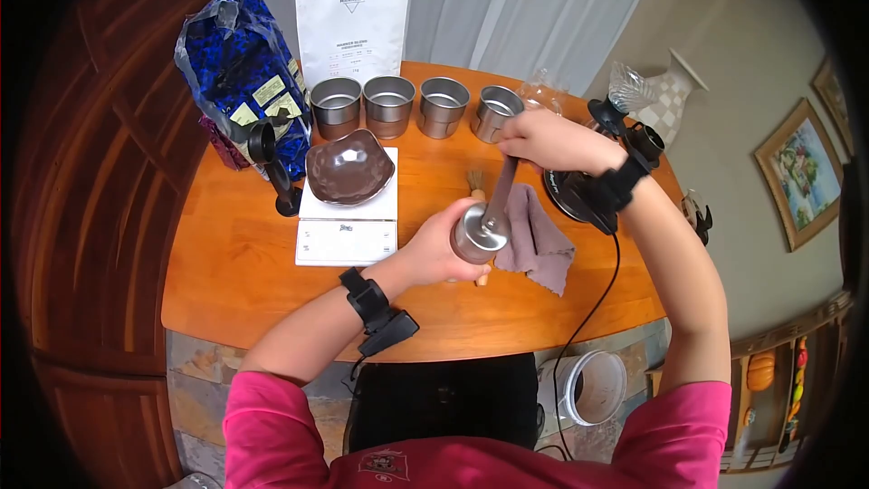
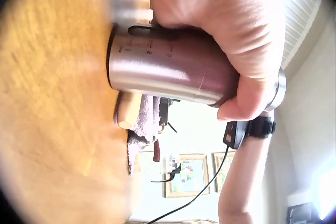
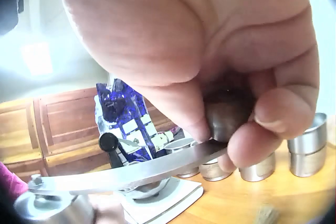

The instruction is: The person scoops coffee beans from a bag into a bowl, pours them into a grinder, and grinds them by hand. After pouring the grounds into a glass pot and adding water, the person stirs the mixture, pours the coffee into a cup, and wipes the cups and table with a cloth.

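My left hand [image 1: 433, 249] is wrapped around a metal hand coffee grinder [image 2: 163, 69], which stands upright with its base close to the table in the left wrist view. Out from its lid runs a long flat crank handle [image 3: 136, 174]. My right hand [image 1: 566, 140] grips the dark rounded knob [image 3: 228, 114] at the crank's far end, fingers curled about it. A brush [image 1: 476, 183] lies behind the grinder, partly hidden by it. Just right of them is a crumpled mauve cloth [image 1: 536, 240]. To the left, a brown bowl [image 1: 350, 167] sits on a white scale [image 1: 347, 243].
Metal cups [image 1: 385, 109] stand in a row at the back, before a white bag [image 1: 351, 23]. A blue coffee bag [image 1: 240, 72] and a black scoop [image 1: 272, 167] are at left. A glass dripper [image 1: 629, 86] is at right. A cable [image 1: 593, 308] hangs from my right wrist.
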